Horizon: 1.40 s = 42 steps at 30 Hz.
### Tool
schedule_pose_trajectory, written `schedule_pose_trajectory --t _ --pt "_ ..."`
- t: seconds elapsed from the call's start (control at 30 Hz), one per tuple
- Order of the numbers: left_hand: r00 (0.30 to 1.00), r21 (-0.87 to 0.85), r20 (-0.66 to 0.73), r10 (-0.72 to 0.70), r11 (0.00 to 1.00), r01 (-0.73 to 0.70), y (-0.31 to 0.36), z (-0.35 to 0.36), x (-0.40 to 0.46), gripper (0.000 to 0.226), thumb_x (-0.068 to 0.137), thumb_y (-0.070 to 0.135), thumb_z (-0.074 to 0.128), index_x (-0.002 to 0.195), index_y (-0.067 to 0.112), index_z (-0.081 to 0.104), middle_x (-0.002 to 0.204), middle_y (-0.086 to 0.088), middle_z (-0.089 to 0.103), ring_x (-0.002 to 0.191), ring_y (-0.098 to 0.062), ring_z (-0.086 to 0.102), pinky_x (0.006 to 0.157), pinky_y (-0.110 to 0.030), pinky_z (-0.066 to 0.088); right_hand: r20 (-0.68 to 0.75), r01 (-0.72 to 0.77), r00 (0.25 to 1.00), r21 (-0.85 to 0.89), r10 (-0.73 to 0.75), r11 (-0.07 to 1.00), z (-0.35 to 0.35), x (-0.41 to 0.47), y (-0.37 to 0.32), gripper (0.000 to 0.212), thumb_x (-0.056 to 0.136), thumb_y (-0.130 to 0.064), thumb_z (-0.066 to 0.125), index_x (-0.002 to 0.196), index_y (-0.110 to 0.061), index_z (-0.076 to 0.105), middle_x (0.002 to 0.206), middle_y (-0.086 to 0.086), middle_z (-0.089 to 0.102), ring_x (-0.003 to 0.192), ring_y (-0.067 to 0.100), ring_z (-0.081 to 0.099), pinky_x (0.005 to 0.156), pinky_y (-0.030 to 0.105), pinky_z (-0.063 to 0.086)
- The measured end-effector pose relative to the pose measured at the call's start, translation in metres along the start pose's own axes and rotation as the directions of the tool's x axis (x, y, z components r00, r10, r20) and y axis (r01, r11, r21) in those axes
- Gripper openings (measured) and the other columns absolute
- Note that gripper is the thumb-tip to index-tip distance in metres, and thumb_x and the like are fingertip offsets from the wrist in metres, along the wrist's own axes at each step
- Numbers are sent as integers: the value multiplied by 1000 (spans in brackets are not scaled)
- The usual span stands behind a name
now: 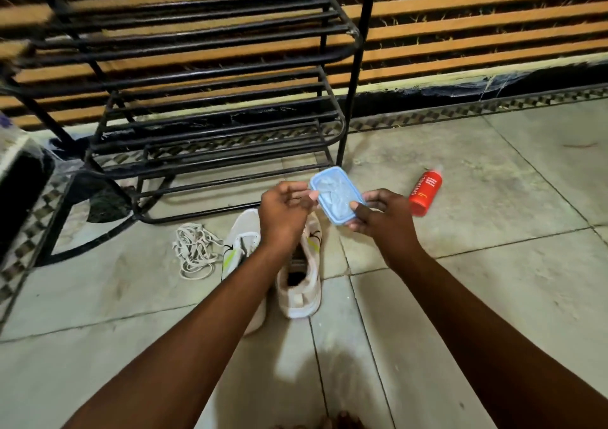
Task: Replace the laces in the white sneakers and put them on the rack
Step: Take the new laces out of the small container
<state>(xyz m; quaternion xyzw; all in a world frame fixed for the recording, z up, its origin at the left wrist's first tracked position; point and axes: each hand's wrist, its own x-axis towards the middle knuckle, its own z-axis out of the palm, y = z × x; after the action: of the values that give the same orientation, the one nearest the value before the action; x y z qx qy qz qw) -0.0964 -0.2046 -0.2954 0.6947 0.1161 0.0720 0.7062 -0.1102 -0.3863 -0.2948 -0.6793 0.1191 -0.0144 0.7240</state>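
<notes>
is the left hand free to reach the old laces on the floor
Probably not at once: the left hand is busy at the edge of the blue container. Once it lets go, the pile of laces lies in the open left of the sneakers, nothing covering it.

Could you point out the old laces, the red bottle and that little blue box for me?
laces (194, 251), head view, middle of the loose heap.
red bottle (425, 193), head view, its labelled body.
blue box (335, 193), head view, its clear lid.

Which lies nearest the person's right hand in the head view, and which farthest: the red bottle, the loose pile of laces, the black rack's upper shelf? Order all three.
From the right hand:
1. Red bottle, on the floor just to its right.
2. Pile of laces, on the floor far left, past both sneakers.
3. Rack's upper shelf, high at the back left.
</notes>
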Motion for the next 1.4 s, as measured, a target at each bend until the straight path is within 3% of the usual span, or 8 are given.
schedule_pose_trajectory --t 0.1,0.2,0.3,0.5,0.77,0.9,1.13,1.4 --pt "991 22 -48 122 992 -121 18 -17 8 17 86 8 80 100 12 72 97 -9 78 93 -22 76 87 -48 63 -19 65 998 24 -65 998 36 10 -21 12 91 -4 72 87 -2 60 93 27 72 68 36 74 69 43 63" --pt "970 60 3 243 968 -242 39 -21 11 22 89 3 77 107 14 70 105 -4 77 99 -14 75 92 -37 62 -35 108 994 36 -106 994 52 22 -41 11 91 -2 71 87 3 62 86 25 73 68 38 75 65 37 62" --pt "943 136 136 302 938 -320 54 -31 34 39 90 0 75 127 9 65 122 -2 73 112 -9 70 97 -29 58 -72 127 989 11 -126 992 76 46 -55 13 88 -2 74 88 6 63 81 22 74 67 36 75 67 39 63" --pt "882 366 339 326 818 -443 62 -38 95 58 92 8 72 147 18 55 137 11 65 130 -6 59 109 -41 52 -130 161 976 -98 -173 982 104 91 -74 25 82 0 81 100 -10 67 94 19 72 72 26 77 59 33 62" --pt "874 566 425 236 683 -460 73 -24 137 55 98 17 67 151 16 50 149 1 58 140 -15 51 113 -29 39 -217 108 962 -259 -167 960 122 143 -87 15 80 -8 84 86 -8 70 91 9 74 66 17 75 54 28 61" --pt "887 587 441 138 703 -402 80 -17 147 60 101 21 63 157 19 41 148 0 58 134 -16 54 109 -29 42 -235 92 959 -269 -158 959 129 159 -91 17 83 -10 82 81 -11 66 96 9 70 67 15 73 54 28 62" --pt "888 651 458 30 668 -359 92 -9 154 66 105 25 57 163 26 26 154 -3 50 134 -20 49 96 -21 32 -249 42 962 -276 -114 960 133 183 -91 14 85 -8 80 92 -4 69 106 11 68 75 25 74 46 23 57" --pt "880 682 473 31 619 -389 91 -7 154 73 104 21 57 165 23 17 156 -6 48 141 -23 46 103 -23 33 -156 128 970 -322 -186 938 122 179 -82 10 97 -18 67 100 -9 67 100 6 70 72 12 74 64 30 64"
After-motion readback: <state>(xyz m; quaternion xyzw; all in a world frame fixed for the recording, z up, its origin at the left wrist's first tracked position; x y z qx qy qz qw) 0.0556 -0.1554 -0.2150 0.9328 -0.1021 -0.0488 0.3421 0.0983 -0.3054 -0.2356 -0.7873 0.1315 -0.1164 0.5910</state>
